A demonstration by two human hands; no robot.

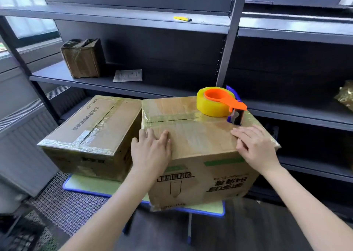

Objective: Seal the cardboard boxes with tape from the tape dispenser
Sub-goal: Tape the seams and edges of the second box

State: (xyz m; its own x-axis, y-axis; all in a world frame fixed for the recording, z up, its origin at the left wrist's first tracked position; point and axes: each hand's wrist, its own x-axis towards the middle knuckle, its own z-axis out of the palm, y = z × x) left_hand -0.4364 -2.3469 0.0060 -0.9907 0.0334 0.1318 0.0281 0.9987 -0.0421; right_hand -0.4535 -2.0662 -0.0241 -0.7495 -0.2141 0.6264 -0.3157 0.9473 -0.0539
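Okay, both hands lie flat on the nearer box (198,136), fingers straight, gripping nothing. Left hand (151,149) is on its 7 o'clock corner, right hand (256,147) at 4 o'clock, the two well apart. Tape dispenser (219,103) lies on its side on that box top at 1 o'clock, near the right hand but not touching it. Its long axis runs roll to cutter, cutter end pointing to 4 o'clock, toward the right hand. My read: light, rigid plastic, slick tape face. Grab round the roll and orange hub, stay off the blade end. Box top is glossy with tape, seam running 9 to 3. Second box (89,124) sits at 9 o'clock, also taped.
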